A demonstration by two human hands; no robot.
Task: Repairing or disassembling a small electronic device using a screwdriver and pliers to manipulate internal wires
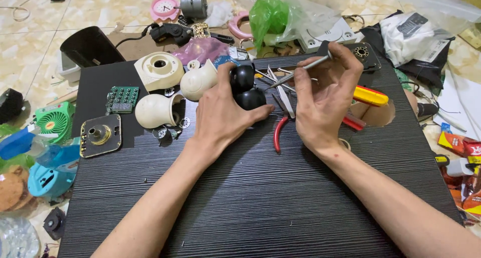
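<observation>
My left hand point(223, 115) grips a black rounded plastic part point(246, 87) made of two bulbous lobes, held just above the black board point(260, 198). My right hand point(325, 95) pinches a thin metal tool point(300, 70), tweezers or a slim driver, whose tip points left toward the black part. Under the hands lie red-handled pliers point(279, 130) and several metal tools. Cream plastic shell pieces point(159, 110) rest left of my left hand.
A green circuit board point(122, 98), a round motor plate point(100, 135) and a yellow-red cutter point(370, 95) lie on the board. A round hole point(379, 115) sits at right. Cluttered floor around: green fan point(54, 121), blue parts, pink clock point(164, 7), plastic bags, cables.
</observation>
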